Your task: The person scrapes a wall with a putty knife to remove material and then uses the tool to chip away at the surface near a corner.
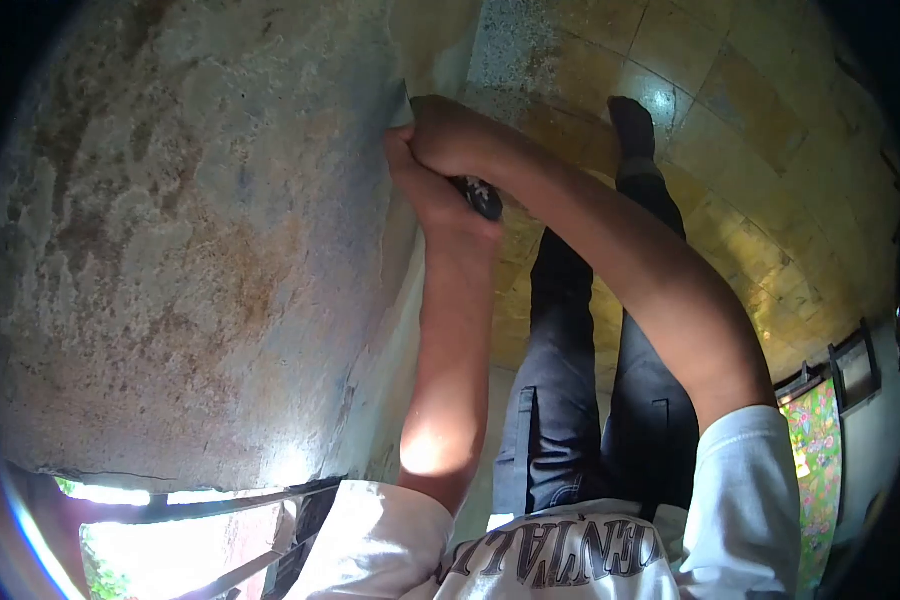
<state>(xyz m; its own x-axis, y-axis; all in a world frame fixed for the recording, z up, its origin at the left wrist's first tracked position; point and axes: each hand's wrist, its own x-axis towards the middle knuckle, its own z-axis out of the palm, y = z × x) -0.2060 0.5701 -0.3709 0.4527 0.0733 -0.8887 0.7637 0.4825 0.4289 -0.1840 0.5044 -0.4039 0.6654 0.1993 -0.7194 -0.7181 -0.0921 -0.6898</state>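
Note:
My left hand [430, 185] is wrapped round a tool with a dark handle [483, 198], whose butt end sticks out beside my palm. Right above it, my right hand [442, 135] is closed on the same tool and touches my left hand. A thin, flat grey blade [406, 104] shows just past my fingers, against the edge of the rough wall [220, 230]. Both hands hide the middle of the tool. Most of my right fingers are out of sight.
Stained, peeling plaster covers the wall at the left. Yellow-brown floor tiles [760, 190] lie on the right, with pale debris [515, 45] near the wall base. My legs and one dark-covered foot [634, 128] show below. A barred window [210, 530] and flowered cloth [815, 460] are at the bottom.

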